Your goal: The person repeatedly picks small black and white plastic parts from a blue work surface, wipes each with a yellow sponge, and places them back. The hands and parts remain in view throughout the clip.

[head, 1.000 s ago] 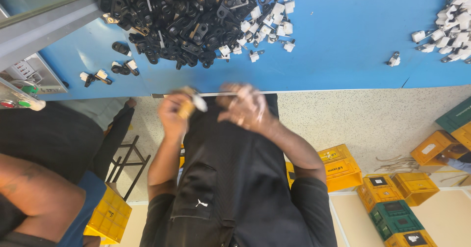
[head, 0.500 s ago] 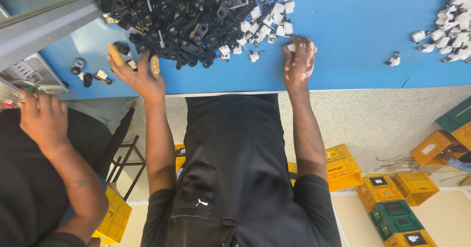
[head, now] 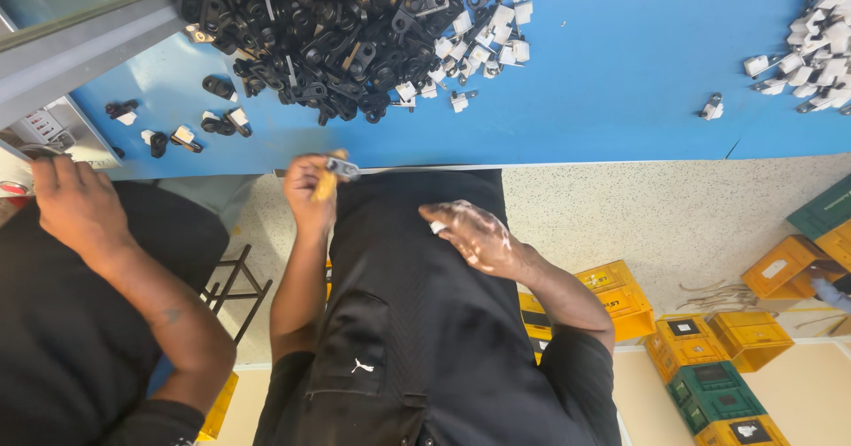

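Co-worker's hand (head: 78, 205), far left: rests by a grey machine edge (head: 80, 51), not mine.

Loose black-and-white parts (head: 182, 136): a few scattered on the blue tabletop (head: 620, 82), left of the main heap.

Heap of black plastic parts (head: 328, 29): piled at the tabletop's far side, with small white clips (head: 496, 34) along its right fringe.

My left hand (head: 310, 189): fingers pressed together, pinching a yellowish stick-like tool (head: 326, 183) with a small dark metal part (head: 342, 168) at its tip, held just off the tabletop's near edge, above my black apron (head: 417, 304).

My right hand (head: 474, 233): fingers curled loosely over my lap, a small white piece (head: 436, 228) at the fingertips; well apart from the left.

Single white clip (head: 711, 107): alone on the tabletop.

Pile of white clips (head: 820, 43): far right corner.

Yellow and green crates (head: 709, 357): on the floor, right.
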